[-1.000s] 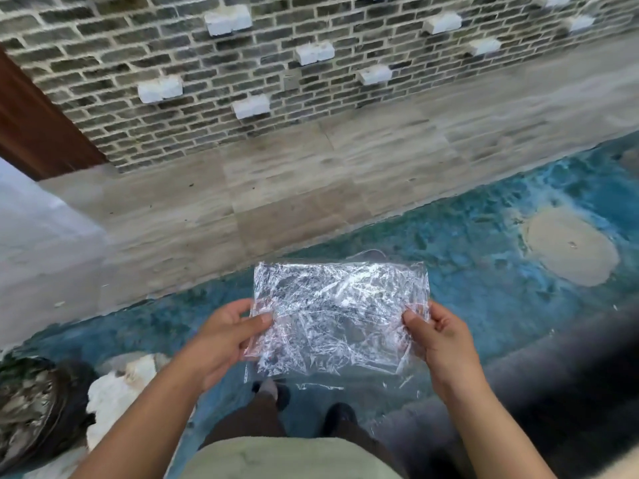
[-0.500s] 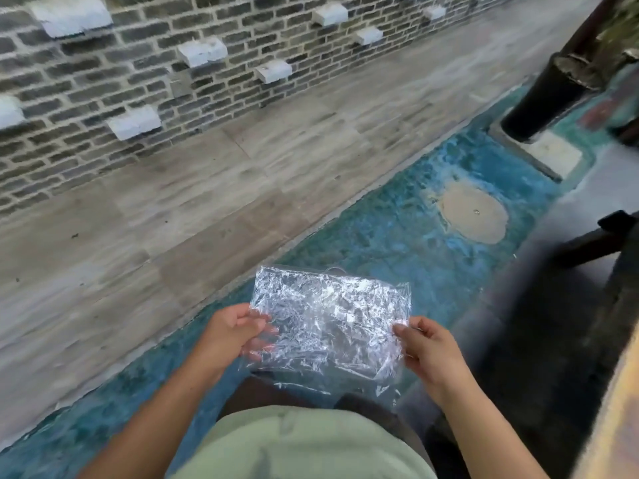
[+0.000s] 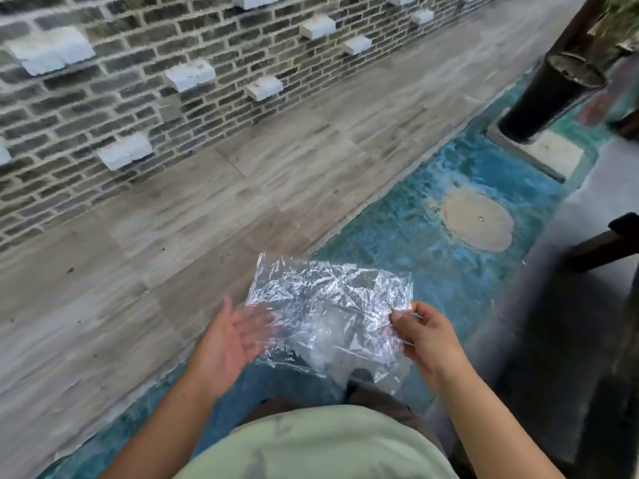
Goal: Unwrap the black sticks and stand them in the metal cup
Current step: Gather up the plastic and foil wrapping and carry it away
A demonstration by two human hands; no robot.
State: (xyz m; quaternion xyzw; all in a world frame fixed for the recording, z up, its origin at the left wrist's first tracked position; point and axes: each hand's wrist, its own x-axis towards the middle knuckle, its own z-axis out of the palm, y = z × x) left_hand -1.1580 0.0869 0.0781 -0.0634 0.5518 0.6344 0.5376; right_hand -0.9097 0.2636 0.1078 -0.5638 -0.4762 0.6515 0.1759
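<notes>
The black sticks are nowhere in view, and neither is the metal cup. What shows is the clear plastic wrapper (image 3: 328, 305), crumpled and shiny, held out in the air in front of the person's green shirt (image 3: 311, 444) and above the blue-green floor (image 3: 415, 219). It looks empty, though the glare and the motion blur could hide something thin inside.

The right hand (image 3: 428, 340) pinches the wrapper's right edge between thumb and curled fingers (image 3: 401, 319), and that is the only grip on it. The left hand (image 3: 231, 340) lies palm up at the wrapper's left edge. Its fingers (image 3: 256, 319) are straight and spread, partly under the film, and they hold nothing.

One risk is that the light film, pinched at a single corner, slips out or catches a draught and drifts down to the floor or onto the wooden planks (image 3: 242, 184). If a stick is left inside after all, the sagging lower edge would let it slide out unseen. And while both hands are busy with the film, no stick gets stood in the cup.
</notes>
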